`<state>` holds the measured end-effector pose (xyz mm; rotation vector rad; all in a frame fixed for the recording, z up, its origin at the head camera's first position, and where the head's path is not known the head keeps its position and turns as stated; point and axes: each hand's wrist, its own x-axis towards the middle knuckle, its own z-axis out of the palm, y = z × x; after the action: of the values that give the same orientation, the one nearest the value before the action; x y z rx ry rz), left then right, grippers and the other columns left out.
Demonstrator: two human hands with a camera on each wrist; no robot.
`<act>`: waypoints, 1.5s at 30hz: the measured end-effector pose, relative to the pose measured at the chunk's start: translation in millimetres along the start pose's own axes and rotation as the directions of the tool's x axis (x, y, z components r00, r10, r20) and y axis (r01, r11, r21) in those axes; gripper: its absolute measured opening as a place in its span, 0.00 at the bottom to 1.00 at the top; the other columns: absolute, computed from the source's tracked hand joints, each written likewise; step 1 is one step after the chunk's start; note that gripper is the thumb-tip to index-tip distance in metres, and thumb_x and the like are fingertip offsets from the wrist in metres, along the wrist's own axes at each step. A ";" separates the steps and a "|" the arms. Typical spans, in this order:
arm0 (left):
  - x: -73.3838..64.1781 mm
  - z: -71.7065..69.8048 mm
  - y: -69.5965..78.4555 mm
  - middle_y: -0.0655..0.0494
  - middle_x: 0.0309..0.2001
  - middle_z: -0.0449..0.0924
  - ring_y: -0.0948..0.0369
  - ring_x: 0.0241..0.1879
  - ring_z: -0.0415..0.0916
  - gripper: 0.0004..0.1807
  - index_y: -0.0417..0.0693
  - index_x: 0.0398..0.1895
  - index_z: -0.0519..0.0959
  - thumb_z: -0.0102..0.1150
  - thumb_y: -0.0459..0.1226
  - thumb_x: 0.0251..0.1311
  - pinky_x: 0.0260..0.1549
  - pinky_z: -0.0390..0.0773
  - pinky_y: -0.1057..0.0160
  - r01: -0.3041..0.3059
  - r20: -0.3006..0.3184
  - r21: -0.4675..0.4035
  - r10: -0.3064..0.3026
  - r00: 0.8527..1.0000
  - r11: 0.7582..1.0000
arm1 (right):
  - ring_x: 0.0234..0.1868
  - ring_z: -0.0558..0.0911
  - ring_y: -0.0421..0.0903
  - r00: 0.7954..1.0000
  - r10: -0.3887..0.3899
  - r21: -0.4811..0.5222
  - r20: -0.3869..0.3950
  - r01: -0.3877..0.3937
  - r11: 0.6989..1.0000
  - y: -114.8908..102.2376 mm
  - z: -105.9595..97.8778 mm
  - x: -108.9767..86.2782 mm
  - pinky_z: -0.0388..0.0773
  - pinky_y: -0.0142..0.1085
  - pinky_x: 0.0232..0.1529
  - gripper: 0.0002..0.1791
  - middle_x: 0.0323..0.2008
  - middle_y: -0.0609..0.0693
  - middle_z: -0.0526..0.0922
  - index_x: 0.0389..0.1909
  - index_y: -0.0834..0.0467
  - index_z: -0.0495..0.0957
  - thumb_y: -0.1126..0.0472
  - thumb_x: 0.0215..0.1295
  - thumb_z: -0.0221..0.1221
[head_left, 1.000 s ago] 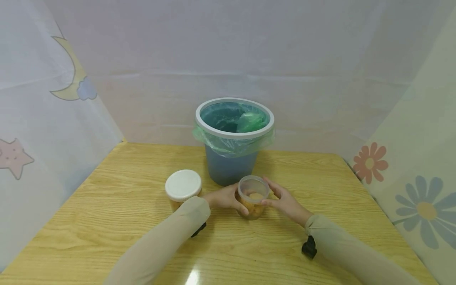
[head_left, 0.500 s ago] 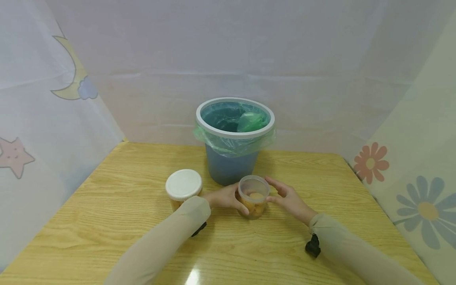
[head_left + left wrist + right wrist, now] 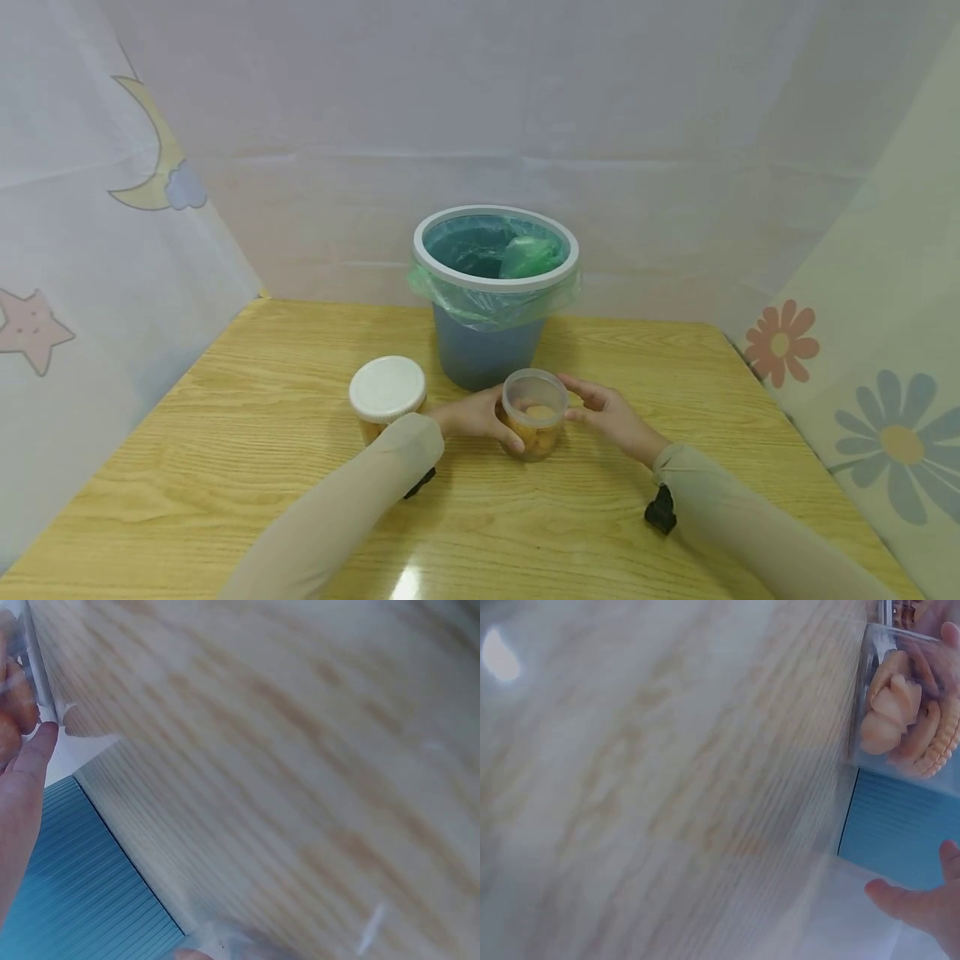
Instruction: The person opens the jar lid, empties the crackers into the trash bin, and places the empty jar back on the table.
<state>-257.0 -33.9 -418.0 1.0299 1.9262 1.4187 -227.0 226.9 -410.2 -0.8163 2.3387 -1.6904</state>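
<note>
An open-topped clear plastic jar [image 3: 536, 437], partly filled with orange-brown snack pieces, stands on the table in front of the bin. My left hand [image 3: 472, 414] grips its left side, thumb toward the front. On the jar's right side, my right hand [image 3: 611, 421] has its thumb and fingers spread, fingertips close to the wall. A gap separates the right thumb [image 3: 900, 900] from the jar in the right wrist view. Another jar with a white lid [image 3: 387, 388] stands at left, partly hidden behind the left forearm. Snack pieces [image 3: 16, 697] show at the left wrist view's edge.
A blue bin [image 3: 487, 346] with a pale rim and a green plastic liner [image 3: 495, 308] stands directly behind the jar. Patterned cloth walls [image 3: 525, 108] enclose the wooden table [image 3: 225, 467] at the back and sides.
My right hand has come off the open jar's rim and shifted slightly right, its thumb no longer overlapping the jar. The left hand and both jars have stayed in place.
</note>
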 end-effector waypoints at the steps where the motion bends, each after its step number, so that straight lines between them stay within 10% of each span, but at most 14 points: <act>1: 0.3 0.0 -0.6 0.50 0.69 0.60 0.58 0.66 0.61 0.46 0.45 0.73 0.55 0.68 0.25 0.54 0.64 0.61 0.60 -0.003 0.003 -0.003 0.003 1.000 1.000 | 0.69 0.55 0.68 1.000 0.003 0.001 -0.002 -0.003 1.000 0.1 -0.4 -0.2 0.53 0.66 0.63 0.30 0.68 0.70 0.59 0.68 0.74 0.59 0.68 0.69 0.56; 7: 0.8 0.4 -2.2 0.51 0.68 0.61 0.58 0.66 0.61 0.47 0.48 0.74 0.54 0.69 0.26 0.53 0.64 0.62 0.59 0.021 -0.011 0.002 -0.021 1.000 1.000 | 0.68 0.60 0.67 0.999 0.034 -0.011 -0.031 -0.034 0.999 -1.0 -0.6 -2.1 0.65 0.60 0.60 0.28 0.67 0.68 0.63 0.67 0.72 0.62 0.66 0.70 0.55; 21: 0.1 0.8 -5.3 0.53 0.68 0.62 0.59 0.65 0.62 0.47 0.47 0.73 0.54 0.70 0.28 0.53 0.64 0.62 0.58 0.045 -0.033 0.022 -0.044 0.998 0.999 | 0.74 0.44 0.64 0.994 0.005 -0.018 -0.106 -0.007 1.000 -19.0 24.6 -17.3 0.41 0.66 0.66 0.35 0.73 0.63 0.52 0.72 0.71 0.52 0.65 0.70 0.56; 45: 1.3 0.7 -3.6 0.52 0.68 0.61 0.60 0.65 0.63 0.48 0.47 0.74 0.52 0.69 0.26 0.54 0.63 0.62 0.60 0.020 -0.014 0.009 -0.020 1.000 1.000 | 0.74 0.43 0.63 0.966 0.168 -0.054 -0.198 -0.181 0.982 -30.2 50.2 -11.8 0.41 0.64 0.67 0.51 0.75 0.63 0.42 0.75 0.68 0.41 0.59 0.63 0.65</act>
<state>-258.2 -33.0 -421.6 1.0053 1.9489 1.4109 -185.8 184.1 -402.8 -0.4568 2.5245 -1.6882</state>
